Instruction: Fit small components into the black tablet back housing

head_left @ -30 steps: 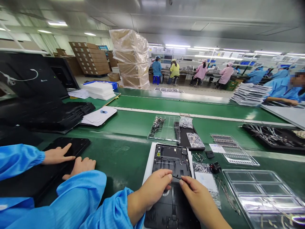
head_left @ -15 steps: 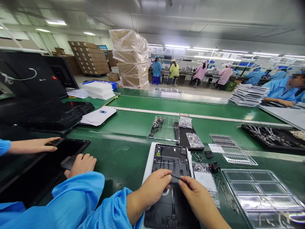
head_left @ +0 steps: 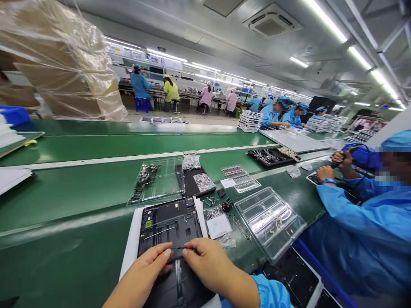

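A black tablet housing [head_left: 160, 229] with exposed inner parts lies in front of me on white sheets [head_left: 131, 239]. Over its middle, my left hand [head_left: 149, 263] and my right hand [head_left: 210, 263] pinch a thin black strip [head_left: 177, 248] from either side, fingertips a small gap apart. What kind of strip it is, I cannot make out. Below it a flat dark ribbon with a shiny patch [head_left: 178, 267] runs down the housing. Right of the housing sit a bag of small parts with a white label [head_left: 218, 226] and a small black-and-red item [head_left: 227, 205].
Clear compartment trays stand behind the housing [head_left: 163, 177] and to its right [head_left: 268, 224]. A black tray of cables [head_left: 269, 158] lies farther back. At the right, a co-worker in blue [head_left: 362, 226] handles a tool. Other black housings [head_left: 292, 278] lie low at the right.
My view has swung right, so the neighbour's hands and black panels at the left are out of sight and the right-hand co-worker appears. Both hands still pinch the strip over the housing.
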Available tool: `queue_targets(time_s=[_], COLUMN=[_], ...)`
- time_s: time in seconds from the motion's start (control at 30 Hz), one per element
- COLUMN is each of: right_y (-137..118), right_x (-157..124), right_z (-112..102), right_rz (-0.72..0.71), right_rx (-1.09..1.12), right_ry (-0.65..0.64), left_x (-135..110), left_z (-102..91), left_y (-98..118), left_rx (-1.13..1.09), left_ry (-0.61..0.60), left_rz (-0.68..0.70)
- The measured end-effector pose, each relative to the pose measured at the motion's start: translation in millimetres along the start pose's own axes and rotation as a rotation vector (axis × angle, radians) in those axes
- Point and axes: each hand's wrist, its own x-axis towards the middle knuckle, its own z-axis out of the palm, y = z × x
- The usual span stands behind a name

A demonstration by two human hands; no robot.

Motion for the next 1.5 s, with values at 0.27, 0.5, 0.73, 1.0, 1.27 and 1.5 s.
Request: queue_targets(time_s=[0.27,0.5,0.73,1.0,1.27,1.5], right_y=[7,0,-16,-17,-2,4], right_x=[-6,-5,1,9,23,38], right_z=[3,11,8,3,12,8], right_rz=[0.071,0.126,0.147,-0.130,-0.150,-0.092], right_rx=[0.146,0.350,0.047,-0.484,-0.447,-0.353], right_ry=[0.025,-0.107,-0.074,-0.099,-0.054,-0.074], left_x=[-11,-27,-20,-24,-10,-6], left_z=[14.2,36.4,39.7,14.4,3.5,-4.6], left_y=[6,1,-1,23,17,22], left_rx=[-0.160,-0.628,-0.280,0.315,0.404,0.294], left_ry=[-0.081,-0.266,-0.208,0.079,0.124,0.181], left_rz=[0.057,-0.124,-0.022,0.381,0.419,0.417])
